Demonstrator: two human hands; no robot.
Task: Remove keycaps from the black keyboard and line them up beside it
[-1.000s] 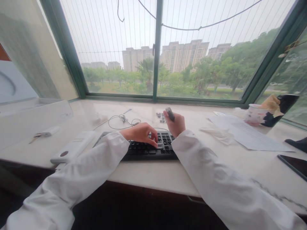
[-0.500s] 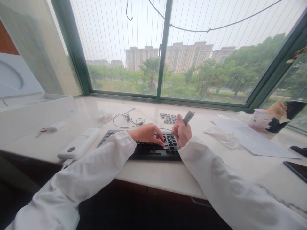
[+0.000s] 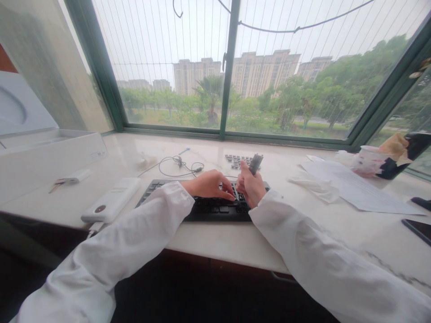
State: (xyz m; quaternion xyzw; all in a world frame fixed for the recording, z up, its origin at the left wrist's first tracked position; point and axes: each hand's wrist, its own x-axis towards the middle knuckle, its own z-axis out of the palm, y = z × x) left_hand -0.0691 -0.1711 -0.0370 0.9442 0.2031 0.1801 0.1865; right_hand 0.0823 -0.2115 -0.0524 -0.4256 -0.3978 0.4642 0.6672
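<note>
While the right hand [image 3: 252,186] clenches a dark tool [image 3: 256,164], the left hand [image 3: 212,184] half-curls (hold unclear) over the keyboard [image 3: 210,214], probably stiff, best edge-held.

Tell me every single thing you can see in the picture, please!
Window: one, green-framed, behind the desk
Buildings: several, beige, outside
Trees: many, green, outside
Desk: one, whitish, below the window
Keyboard: one, black, mid-desk
Loose keycaps: many, dark, behind the keyboard
Cable: one, dark, back of desk
Device: one, white, left of the keyboard
Box: one, white, far left
Tissue: one, white, right
Paper: one, white, right
Cup: one, whitish, far right
Phone: one, dark, right edge
Tool: one, dark, above the keyboard
Sleeves: two, white, either side
Left grip: one, bare, over the keyboard
Right grip: one, bare, around the tool
</note>
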